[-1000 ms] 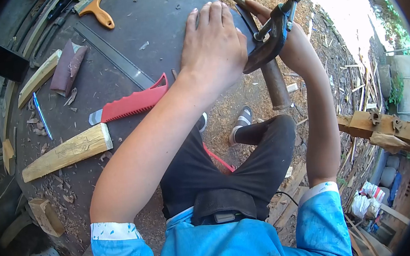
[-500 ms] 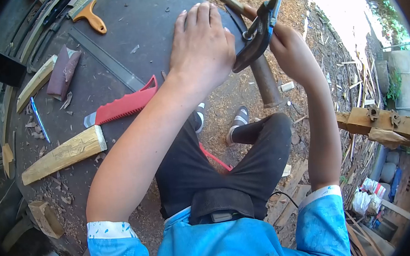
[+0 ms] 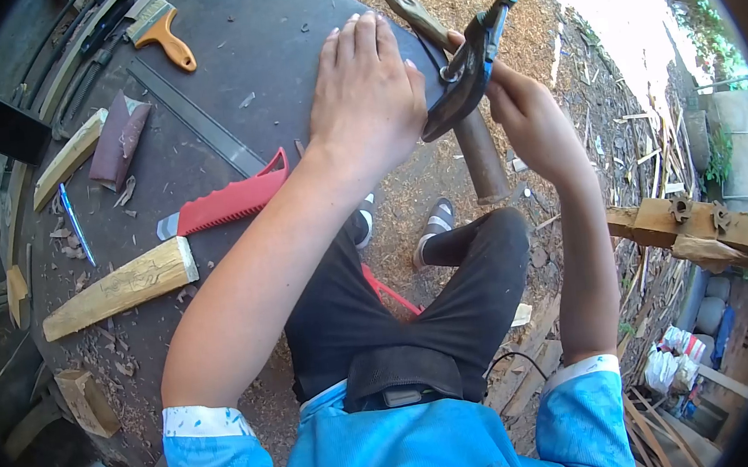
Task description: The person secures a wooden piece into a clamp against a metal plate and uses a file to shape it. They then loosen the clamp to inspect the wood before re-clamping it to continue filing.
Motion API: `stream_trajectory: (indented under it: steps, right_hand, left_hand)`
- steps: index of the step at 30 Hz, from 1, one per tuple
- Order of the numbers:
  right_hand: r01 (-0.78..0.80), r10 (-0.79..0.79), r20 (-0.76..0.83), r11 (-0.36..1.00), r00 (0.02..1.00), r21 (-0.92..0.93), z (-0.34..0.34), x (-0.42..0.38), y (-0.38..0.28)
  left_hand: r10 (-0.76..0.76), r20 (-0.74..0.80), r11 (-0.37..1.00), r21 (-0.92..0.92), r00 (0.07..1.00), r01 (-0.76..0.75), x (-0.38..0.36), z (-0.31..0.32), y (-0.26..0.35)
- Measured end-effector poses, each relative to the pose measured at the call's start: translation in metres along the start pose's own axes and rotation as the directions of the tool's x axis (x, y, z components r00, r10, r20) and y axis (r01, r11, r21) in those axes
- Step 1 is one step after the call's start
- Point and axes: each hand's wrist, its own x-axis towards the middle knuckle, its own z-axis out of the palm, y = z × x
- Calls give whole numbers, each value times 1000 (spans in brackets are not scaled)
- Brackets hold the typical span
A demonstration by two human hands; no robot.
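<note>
My left hand (image 3: 362, 97) lies flat near the edge of the dark worktable (image 3: 258, 30), fingers stretched forward and nothing in it. Just past the edge, my right hand (image 3: 531, 122) is closed at a black metal clamp (image 3: 461, 106); the clamp partly hides its fingers. Below the clamp's jaw hangs its brown cylindrical handle (image 3: 482, 162). A carved, stick-like piece of wood (image 3: 417, 14) slants beyond the clamp, with a fingertip beside it. Left of my forearm lie a red-handled saw (image 3: 229, 202) and a tapered wood block (image 3: 125, 286).
On the table are a metal ruler (image 3: 195, 116), an orange-handled brush (image 3: 166, 40), folded sandpaper (image 3: 119, 140), a blue pen (image 3: 76, 226), a curved wood piece (image 3: 70, 162) and shavings. A small wood block (image 3: 86, 401) sits lower left. Sawdust and wood scraps cover the ground.
The clamp and my right hand have shifted very slightly, and the view has tilted a little. My left hand stays flat on the table.
</note>
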Motion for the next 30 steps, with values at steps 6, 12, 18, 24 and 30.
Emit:
stream_trajectory:
  steps: [6,12,18,24,30]
  right_hand:
    - [20,-19,-19,997,1000,70,9,10,4]
    - [-16,17,-9,999,1000,51,-10,-24,-5]
    - [-75,75,-31,997,997,-10,-14,-46,-11]
    - [-50,50,88,999,995,-3,-1,21,-2]
    - [-87,87,14,996,996,15,-24,-76,-21]
  left_hand:
    - [-12,8,1000,-5,1000,12,-6,1,-1]
    - [12,-7,1000,-2,1000,-12,-3,0,-1]
    - [12,-18,1000,25,1000,-12,0,2,-1]
    - [21,19,1000,2,1000,-21,-6,0,-3]
    - [-1,28,1000,29,1000,0,-6,1,0]
